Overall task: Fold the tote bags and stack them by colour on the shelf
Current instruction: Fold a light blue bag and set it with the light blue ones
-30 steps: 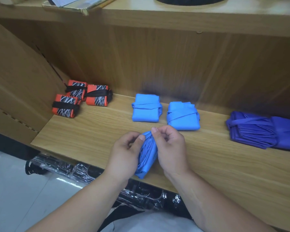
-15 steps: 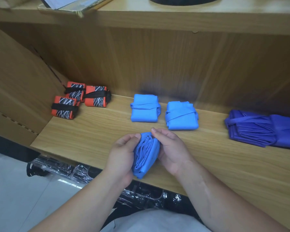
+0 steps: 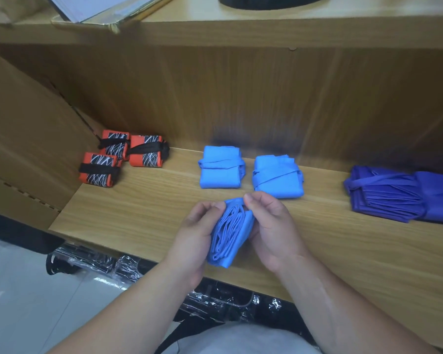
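The left hand (image 3: 197,236) and right hand (image 3: 271,231) are gripping a blue bag (image 3: 230,231).
Its layered folds are facing up, spreading wider than a second ago.

The wooden shelf (image 3: 143,208) carries three orange bags (image 3: 97,169) at its left rear corner, two blue bags (image 3: 220,167) mid-rear, and purple bags (image 3: 394,198) at the right edge.

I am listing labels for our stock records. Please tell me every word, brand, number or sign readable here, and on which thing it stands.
No text can be read anywhere.
Papers at the top left: any print is too blurred to read.
Orange folded bags: white scribbled lines only, no letters.
Light blue bags and purple bags: plain, no print.
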